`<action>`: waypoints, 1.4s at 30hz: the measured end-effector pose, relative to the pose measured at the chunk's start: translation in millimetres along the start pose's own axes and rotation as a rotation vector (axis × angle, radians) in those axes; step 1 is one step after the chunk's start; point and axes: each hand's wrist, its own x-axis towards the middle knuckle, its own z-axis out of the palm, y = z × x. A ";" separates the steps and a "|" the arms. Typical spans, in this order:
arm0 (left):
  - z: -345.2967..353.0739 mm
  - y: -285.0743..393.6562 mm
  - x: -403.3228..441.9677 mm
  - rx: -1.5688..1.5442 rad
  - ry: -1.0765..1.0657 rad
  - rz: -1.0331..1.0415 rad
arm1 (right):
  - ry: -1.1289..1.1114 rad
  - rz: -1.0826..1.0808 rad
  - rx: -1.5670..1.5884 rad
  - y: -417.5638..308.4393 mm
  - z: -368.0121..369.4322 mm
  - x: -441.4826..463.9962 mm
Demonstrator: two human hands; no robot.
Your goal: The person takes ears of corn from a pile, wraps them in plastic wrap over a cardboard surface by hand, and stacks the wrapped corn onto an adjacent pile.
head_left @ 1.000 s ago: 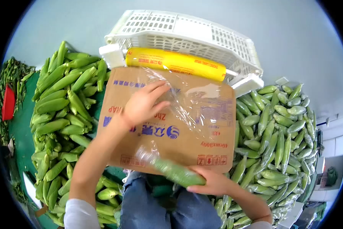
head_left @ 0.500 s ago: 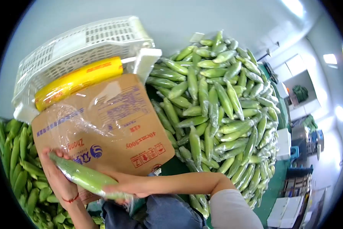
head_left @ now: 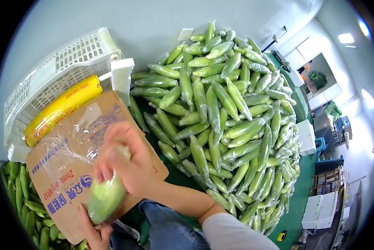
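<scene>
A green ear of corn in its husk (head_left: 105, 200) is tilted over the cardboard sheet (head_left: 66, 171). My right hand (head_left: 128, 162), blurred by motion, is wrapped round its upper end. Below, my left hand (head_left: 96, 233) holds the lower end between thumb and fingers. Clear film lies crumpled on the cardboard. Behind it, a yellow roll of plastic wrap (head_left: 64, 109) rests in front of a white plastic crate (head_left: 62, 62).
To the right rises a large pile of film-wrapped corn (head_left: 220, 116). Ears without visible film (head_left: 26, 196) lie at lower left. White boxes (head_left: 320, 210) stand on the green floor (head_left: 297, 196) at far right.
My right hand has moved up and left to the corn's upper end, my left hand down to its lower end. The corn has turned more upright. The camera view has shifted.
</scene>
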 end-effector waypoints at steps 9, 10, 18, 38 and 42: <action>28.9 51.8 89.8 0.028 -0.460 0.214 | 1.126 0.236 -0.135 -70.5 -16.1 -102.3; 30.3 36.1 76.6 -0.007 -0.395 0.149 | 1.286 0.193 -0.214 -109.2 -29.7 -99.3; 5.9 -61.6 -20.4 0.262 -0.190 -0.146 | 1.499 -0.714 -0.876 -449.8 -206.9 -52.6; -92.7 -145.5 -25.9 0.226 0.087 0.238 | -0.020 0.632 -1.732 -57.1 -69.2 -69.5; -67.8 -94.8 -139.0 0.107 0.025 0.102 | -0.034 0.918 -1.534 -70.0 -49.5 -129.1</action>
